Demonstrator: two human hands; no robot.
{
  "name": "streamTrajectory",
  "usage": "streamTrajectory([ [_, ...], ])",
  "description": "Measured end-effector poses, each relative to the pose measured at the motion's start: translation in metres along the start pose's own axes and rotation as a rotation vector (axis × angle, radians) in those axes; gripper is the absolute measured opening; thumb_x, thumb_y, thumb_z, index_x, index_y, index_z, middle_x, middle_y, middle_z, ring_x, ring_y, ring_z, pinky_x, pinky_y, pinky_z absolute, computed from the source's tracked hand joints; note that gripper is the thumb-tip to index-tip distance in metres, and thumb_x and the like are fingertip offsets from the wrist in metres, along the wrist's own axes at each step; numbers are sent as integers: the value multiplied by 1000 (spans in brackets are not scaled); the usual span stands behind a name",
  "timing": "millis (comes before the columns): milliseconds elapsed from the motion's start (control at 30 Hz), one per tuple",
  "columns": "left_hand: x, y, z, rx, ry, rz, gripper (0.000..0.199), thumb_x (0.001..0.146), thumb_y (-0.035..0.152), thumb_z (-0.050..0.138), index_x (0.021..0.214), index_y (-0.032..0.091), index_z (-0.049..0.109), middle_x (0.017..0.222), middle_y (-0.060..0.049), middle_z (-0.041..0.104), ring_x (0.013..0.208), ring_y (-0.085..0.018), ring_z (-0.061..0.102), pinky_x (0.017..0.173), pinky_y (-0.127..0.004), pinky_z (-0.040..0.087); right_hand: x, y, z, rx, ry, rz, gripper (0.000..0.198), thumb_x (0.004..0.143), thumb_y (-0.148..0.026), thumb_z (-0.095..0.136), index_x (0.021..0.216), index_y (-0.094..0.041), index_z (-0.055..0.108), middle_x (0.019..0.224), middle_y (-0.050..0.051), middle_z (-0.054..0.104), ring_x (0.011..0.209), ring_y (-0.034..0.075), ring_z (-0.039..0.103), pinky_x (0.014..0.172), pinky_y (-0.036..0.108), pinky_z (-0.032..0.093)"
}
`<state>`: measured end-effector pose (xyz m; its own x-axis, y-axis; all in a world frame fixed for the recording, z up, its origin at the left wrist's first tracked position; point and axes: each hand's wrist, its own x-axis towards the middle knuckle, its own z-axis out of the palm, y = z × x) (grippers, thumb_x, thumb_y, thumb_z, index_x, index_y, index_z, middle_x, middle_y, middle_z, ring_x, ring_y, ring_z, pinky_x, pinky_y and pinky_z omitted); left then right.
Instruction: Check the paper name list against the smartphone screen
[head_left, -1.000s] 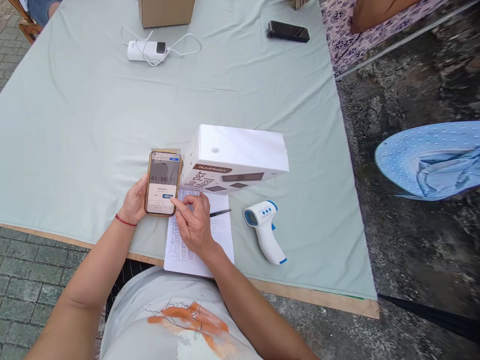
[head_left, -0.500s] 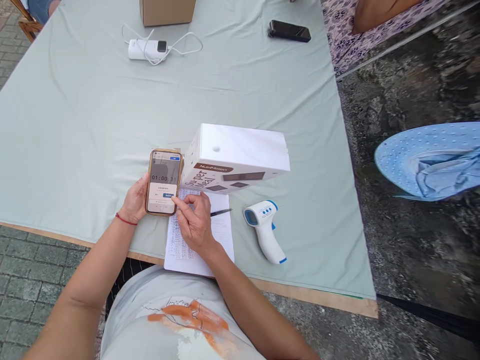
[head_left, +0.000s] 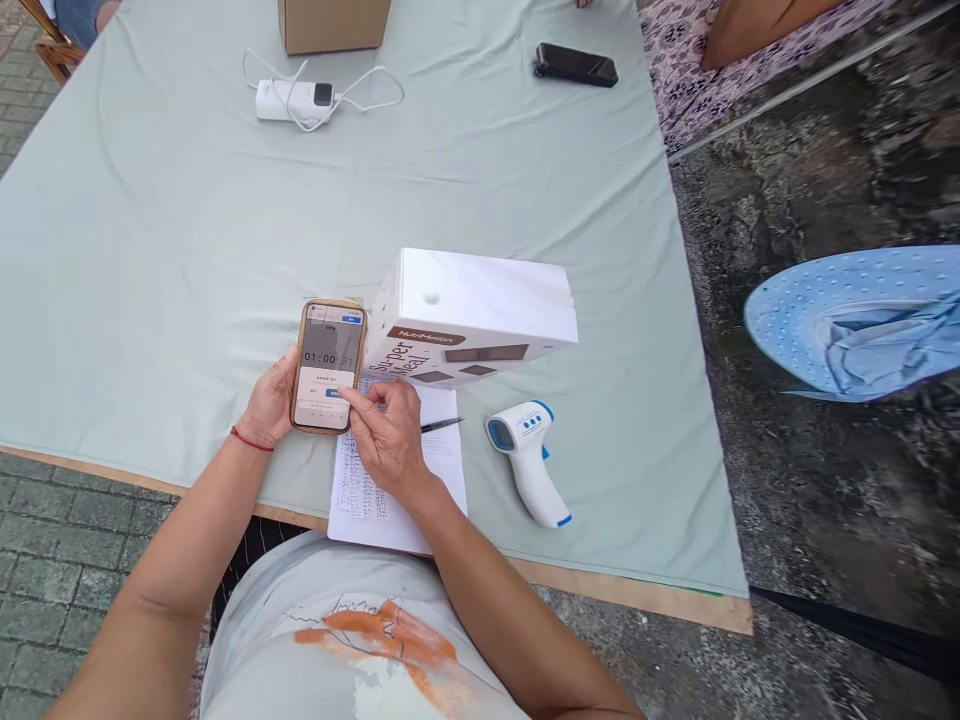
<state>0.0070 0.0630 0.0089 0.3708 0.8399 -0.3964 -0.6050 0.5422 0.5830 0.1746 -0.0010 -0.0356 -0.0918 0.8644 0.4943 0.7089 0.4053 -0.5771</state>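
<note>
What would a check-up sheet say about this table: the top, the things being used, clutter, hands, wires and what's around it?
Surface: green cloth, wrinkled.
Job's things: phone, lit up.
Clutter: white box, papers, pen, thermometer, black gadget, cardboard box.
Hands: left hand holds the phone; right hand points at it.
Cables: white cable, loosely looped over a white gadget.
Surroundings: paving on the left, dark rough ground on the right.

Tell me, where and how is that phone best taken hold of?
Grip the phone by its long left edge, probably best from the person's left, where the left hand has it: it is flat and slim, its lit screen faces the person, and the white box and right hand crowd its right side.
</note>
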Motion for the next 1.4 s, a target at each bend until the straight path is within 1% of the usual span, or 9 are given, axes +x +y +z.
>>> streamTrajectory([
  [67,0,0,-1,-6,-4,-13,43,94,41,56,124,13,70,121,-12,75,130,-33,62,115,-47,44,5,3,2,-20,20,31,43,97,-19,48,132,-35,66,95,5,51,92,21,49,89,44,45],
  [167,0,0,-3,7,-19,4,43,93,42,58,122,13,71,121,-12,75,132,-33,60,116,-47,43,12,6,6,-27,80,75,42,98,-21,46,133,-34,65,92,4,51,89,20,49,88,42,43],
  [300,0,-1,-4,34,-40,44,40,93,44,58,118,16,73,118,-10,76,132,-32,60,116,-47,42,14,5,4,20,135,54,45,99,-20,45,139,-35,61,92,4,54,89,20,52,87,41,43],
  [533,-1,0,-3,-10,-8,10,44,94,43,56,126,16,70,121,-11,76,130,-33,62,114,-48,44,3,-5,-5,42,69,5,49,97,-18,47,140,-39,60,93,3,54,89,19,52,85,39,43],
  [700,-2,2,-4,-1,-23,-2,43,94,44,56,125,16,70,121,-10,76,128,-33,63,113,-48,45,5,-4,-3,17,38,-13,44,97,-18,48,133,-36,65,92,3,54,88,18,51,83,37,43],
  [833,-2,1,-6,35,-56,0,42,92,45,59,118,16,73,119,-11,76,129,-33,63,114,-48,44,12,-2,0,-22,63,3,39,99,-19,48,130,-33,68,90,3,54,86,18,51,81,36,43],
  [967,-3,0,-7,67,-68,26,41,90,47,62,111,15,76,118,-11,77,131,-34,61,115,-47,43,17,-2,0,-3,108,-4,42,99,-17,47,134,-32,65,88,3,56,84,18,52,80,36,43],
  [1233,-3,1,-6,59,-81,37,41,91,48,62,112,16,75,121,-10,76,133,-34,59,116,-47,42,11,-6,-5,47,133,-11,47,99,-16,46,141,-34,59,92,4,61,89,19,56,85,38,44],
  [1400,-2,1,-6,49,-65,39,39,91,47,62,109,14,76,117,-11,77,131,-34,61,116,-47,42,10,-4,-7,34,114,26,44,99,-18,45,137,-34,62,92,3,61,88,19,56,84,39,44],
])
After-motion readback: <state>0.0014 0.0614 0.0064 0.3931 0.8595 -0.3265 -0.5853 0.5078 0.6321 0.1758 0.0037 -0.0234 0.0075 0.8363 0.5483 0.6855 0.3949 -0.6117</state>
